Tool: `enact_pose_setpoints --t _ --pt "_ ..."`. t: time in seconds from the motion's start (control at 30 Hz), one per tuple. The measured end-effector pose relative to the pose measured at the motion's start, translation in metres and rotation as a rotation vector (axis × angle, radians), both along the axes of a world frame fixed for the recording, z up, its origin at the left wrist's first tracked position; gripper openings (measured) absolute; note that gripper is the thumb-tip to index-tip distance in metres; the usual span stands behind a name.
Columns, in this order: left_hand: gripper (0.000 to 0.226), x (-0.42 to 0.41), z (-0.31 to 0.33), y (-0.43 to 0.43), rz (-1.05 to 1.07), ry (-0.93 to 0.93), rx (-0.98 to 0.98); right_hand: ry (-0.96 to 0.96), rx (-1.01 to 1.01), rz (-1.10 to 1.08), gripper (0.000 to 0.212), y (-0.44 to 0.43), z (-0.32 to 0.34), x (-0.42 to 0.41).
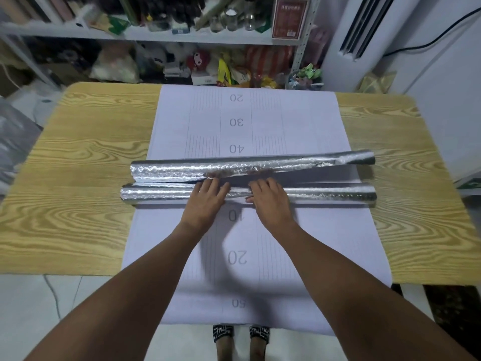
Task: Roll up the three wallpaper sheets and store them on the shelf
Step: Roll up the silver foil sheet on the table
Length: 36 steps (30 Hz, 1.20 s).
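Two silver foil-faced wallpaper rolls lie crosswise on the wooden table [78, 162]. The far roll [182, 169] is loosely wound, with its right end flaring open. The near roll [156, 194] is tighter and lies on a flat white sheet [299, 256] printed with numbers, which hangs over the table's front edge. My left hand [205, 201] rests on the middle of the near roll with fingers stretched over its top. My right hand [270, 199] is beside it, fingers curled over the same roll and thumb at its near side. More white numbered sheet [299, 121] extends beyond the far roll.
A metal shelf [156, 35] crammed with jars, bags and boxes stands just behind the table. A white air conditioner [364, 35] stands at the back right. A grey bag [15, 142] lies left of the table. Bare wood shows on both sides of the sheet.
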<state>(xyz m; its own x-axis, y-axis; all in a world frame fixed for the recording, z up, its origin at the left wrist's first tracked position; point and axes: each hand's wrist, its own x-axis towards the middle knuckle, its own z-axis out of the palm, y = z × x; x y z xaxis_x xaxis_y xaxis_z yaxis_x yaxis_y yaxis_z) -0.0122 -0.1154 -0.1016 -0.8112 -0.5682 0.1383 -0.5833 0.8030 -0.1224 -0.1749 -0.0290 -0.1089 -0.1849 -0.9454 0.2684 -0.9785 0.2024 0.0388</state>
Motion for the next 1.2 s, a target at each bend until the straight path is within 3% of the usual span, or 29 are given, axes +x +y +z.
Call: enact_pose_setpoints --t 0.2,0.37,0.57,0.7,0.8,1.07,1.2 --pt "0.075 -0.001 -0.001 0.001 0.032 0.012 0.026 -0.121 -0.102 -0.003 0.041 0.000 -0.011 0.005" --pt "0.060 -0.002 -0.007 -0.001 0.044 -0.010 0.004 0.001 -0.095 0.003 0.043 0.003 -0.010 0.012" --pt "0.064 -0.005 -0.008 0.001 0.093 0.034 -0.035 -0.073 -0.189 0.055 0.051 -0.004 -0.011 0.012" --pt "0.057 -0.008 -0.008 0.000 0.083 0.065 -0.087 -0.087 -0.247 0.058 0.043 -0.009 -0.016 0.012" --pt "0.046 -0.011 -0.013 -0.001 0.090 0.081 -0.060 -0.048 -0.209 0.035 0.038 -0.012 -0.026 0.011" --pt "0.054 -0.013 -0.016 -0.009 0.074 0.035 -0.017 -0.072 0.038 -0.055 0.071 -0.020 -0.022 0.016" --pt "0.057 -0.014 -0.010 -0.013 0.018 0.067 -0.076 -0.087 -0.038 -0.035 0.063 -0.027 -0.015 0.012"
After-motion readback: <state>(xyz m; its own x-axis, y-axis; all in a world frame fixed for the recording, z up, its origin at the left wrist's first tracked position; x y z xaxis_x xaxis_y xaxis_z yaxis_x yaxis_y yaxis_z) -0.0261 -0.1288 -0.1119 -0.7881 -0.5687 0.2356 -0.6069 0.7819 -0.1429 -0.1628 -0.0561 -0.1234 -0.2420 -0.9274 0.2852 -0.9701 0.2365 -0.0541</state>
